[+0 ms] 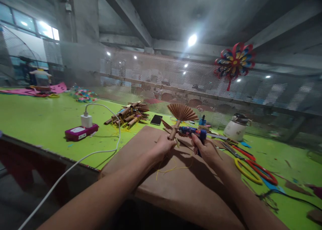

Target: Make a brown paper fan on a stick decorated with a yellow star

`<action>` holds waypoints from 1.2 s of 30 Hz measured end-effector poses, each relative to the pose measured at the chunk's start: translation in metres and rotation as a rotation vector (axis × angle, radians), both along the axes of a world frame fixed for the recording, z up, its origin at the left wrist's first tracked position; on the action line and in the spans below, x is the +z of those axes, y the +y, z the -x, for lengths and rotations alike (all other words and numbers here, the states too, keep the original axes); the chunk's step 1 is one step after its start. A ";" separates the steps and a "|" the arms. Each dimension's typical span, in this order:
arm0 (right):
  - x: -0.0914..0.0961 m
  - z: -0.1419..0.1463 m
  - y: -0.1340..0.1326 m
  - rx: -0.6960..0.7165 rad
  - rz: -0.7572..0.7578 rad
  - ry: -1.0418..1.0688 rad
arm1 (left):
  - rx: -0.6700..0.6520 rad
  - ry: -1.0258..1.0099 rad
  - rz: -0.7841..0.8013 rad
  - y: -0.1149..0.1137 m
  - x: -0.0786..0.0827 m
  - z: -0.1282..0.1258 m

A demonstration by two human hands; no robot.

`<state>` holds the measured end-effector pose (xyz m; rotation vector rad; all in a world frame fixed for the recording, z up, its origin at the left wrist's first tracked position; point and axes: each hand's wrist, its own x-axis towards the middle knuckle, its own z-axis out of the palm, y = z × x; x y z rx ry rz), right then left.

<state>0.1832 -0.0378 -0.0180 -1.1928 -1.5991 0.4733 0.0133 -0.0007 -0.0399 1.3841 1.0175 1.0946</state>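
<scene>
My left hand (164, 147) is closed round the lower end of a brown paper tube. A pleated brown paper fan (183, 112) spreads from the tube's top, so the piece stands tilted over the brown paper-covered board (166, 183). In my right hand (205, 149) is a dark blue glue gun (192, 131), its nozzle pointing left at the tube, close to or touching it. More pleated brown paper shows partly behind the gun. Yellow string (173, 170) trails below my left hand onto the board.
Brown paper rolls with yellow string (128, 114) are heaped at the back left, beside a black phone (156, 119). A purple power strip (82, 132) with a white plug and cable lies left. Scissors with red and yellow handles (248, 171) and a white jug (235, 127) are right.
</scene>
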 end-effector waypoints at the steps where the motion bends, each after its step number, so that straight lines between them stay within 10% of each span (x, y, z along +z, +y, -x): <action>1: -0.002 -0.001 0.001 0.003 0.010 0.008 | -0.005 -0.006 0.004 0.000 0.000 0.000; 36: -0.010 -0.019 0.014 0.081 0.045 0.040 | -0.043 -0.091 0.094 0.000 0.002 0.002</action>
